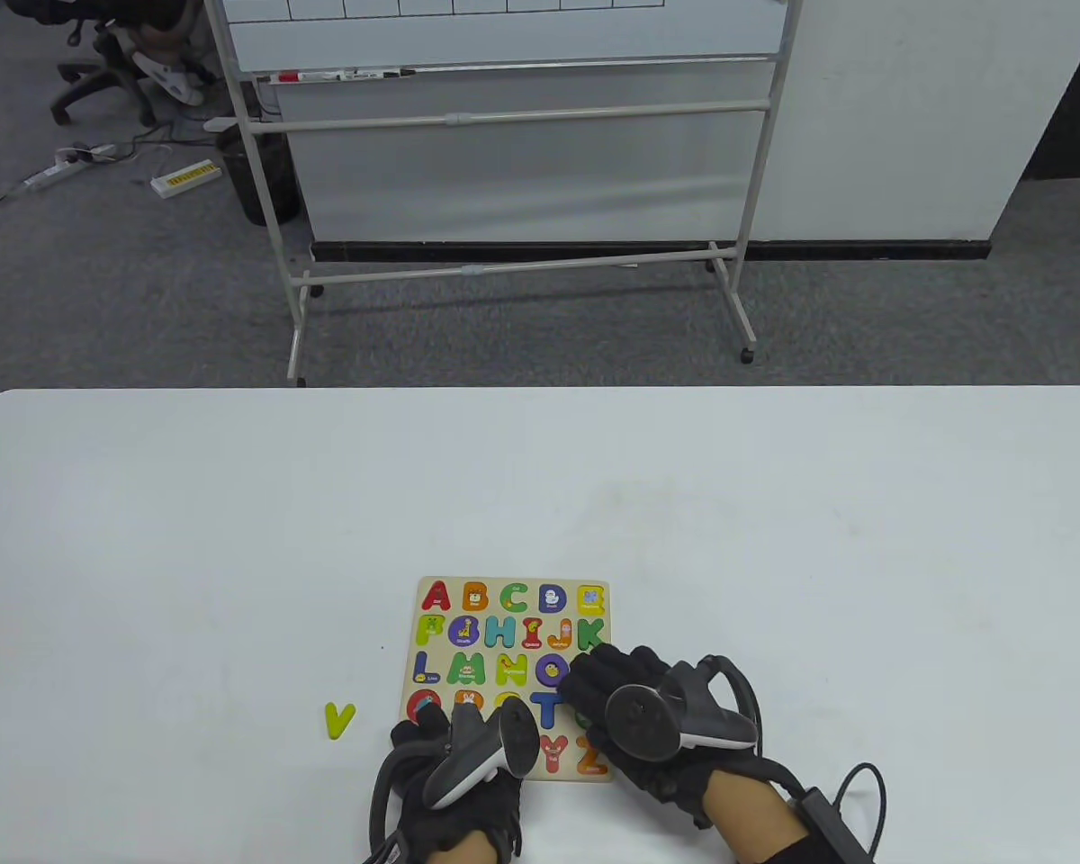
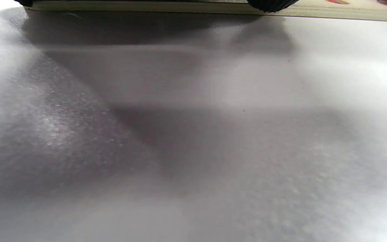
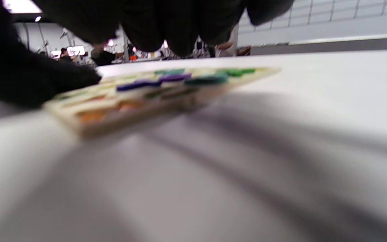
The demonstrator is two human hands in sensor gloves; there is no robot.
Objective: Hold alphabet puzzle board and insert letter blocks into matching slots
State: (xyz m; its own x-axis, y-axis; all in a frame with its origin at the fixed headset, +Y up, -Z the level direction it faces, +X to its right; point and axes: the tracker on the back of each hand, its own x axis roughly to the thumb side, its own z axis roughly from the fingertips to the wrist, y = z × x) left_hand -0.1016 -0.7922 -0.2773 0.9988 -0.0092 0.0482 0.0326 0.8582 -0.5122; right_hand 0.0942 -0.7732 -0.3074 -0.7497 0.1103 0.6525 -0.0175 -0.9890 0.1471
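Observation:
The wooden alphabet puzzle board [image 1: 504, 630] lies on the white table near the front edge, with coloured letters in most slots. My left hand [image 1: 432, 733] rests on the board's near-left corner. My right hand [image 1: 598, 684] lies over the board's right side, fingers on the lower right rows; what is under them is hidden. A loose yellow-green letter V [image 1: 338, 719] lies on the table left of the board. The right wrist view shows the board [image 3: 166, 90] low and blurred under my dark fingers [image 3: 166, 30]. The left wrist view shows the board's edge [image 2: 180, 7] at the top.
The white table [image 1: 774, 540] stretches wide behind and beside the board. A rolling whiteboard stand [image 1: 513, 180] is on the grey carpet beyond the table. A cable [image 1: 850, 792] runs from my right wrist at the bottom right.

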